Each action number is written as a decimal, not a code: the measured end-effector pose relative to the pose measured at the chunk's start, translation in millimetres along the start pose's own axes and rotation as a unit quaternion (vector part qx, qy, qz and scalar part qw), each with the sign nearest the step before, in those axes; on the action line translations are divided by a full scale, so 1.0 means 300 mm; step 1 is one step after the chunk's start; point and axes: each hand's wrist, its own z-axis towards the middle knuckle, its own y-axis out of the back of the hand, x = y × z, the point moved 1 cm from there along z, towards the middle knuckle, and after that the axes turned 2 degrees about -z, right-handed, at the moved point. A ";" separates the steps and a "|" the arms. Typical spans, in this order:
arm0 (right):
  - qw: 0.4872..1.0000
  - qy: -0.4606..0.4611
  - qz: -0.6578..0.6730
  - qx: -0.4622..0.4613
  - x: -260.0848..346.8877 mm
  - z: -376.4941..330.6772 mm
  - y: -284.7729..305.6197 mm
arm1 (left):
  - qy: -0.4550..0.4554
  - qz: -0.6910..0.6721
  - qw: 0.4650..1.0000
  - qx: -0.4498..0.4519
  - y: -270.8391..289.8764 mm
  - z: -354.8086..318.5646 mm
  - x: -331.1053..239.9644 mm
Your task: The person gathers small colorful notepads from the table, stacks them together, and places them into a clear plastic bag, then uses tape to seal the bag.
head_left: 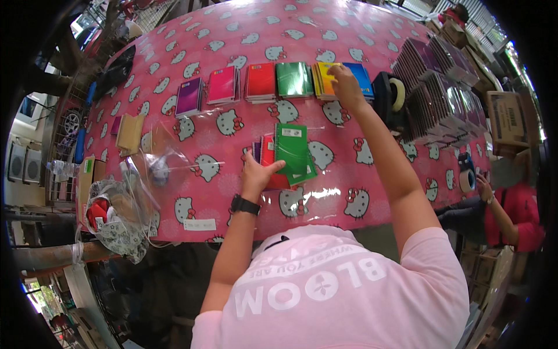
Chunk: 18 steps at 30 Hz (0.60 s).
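Observation:
My left hand (258,176) grips a small fanned bundle of notebooks at its left edge, thumb over the front. A green spiral notebook (292,148) lies uppermost, with a red notebook (268,152) and a sliver of purple behind it. Farther off, my right hand (347,88) has its bent fingers on a yellow notebook (323,81) atop its stack; the fingertips are partly hidden. The row also holds purple notebooks (189,97), pink notebooks (222,85), red notebooks (260,81), green notebooks (293,79) and blue notebooks (361,78).
A tape dispenser (383,99) stands right of the row, beside tall piles of spiral notebooks (444,99). Plastic bags (125,203) lie on the left of the pink cat-print tablecloth (203,134). At the right edge, another person's hand (483,187) is near a tape roll (467,180).

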 end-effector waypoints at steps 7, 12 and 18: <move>0.949 -0.009 -0.225 0.219 0.017 0.014 -0.103 | -0.010 -0.008 1.000 0.002 0.005 -0.005 -0.002; 0.948 0.054 -0.187 0.253 -0.014 0.056 -0.081 | 0.006 -0.017 1.000 0.004 0.016 -0.015 -0.021; 0.983 0.028 -0.064 0.168 -0.066 0.045 -0.014 | 0.018 -0.026 0.999 0.017 0.002 -0.009 0.013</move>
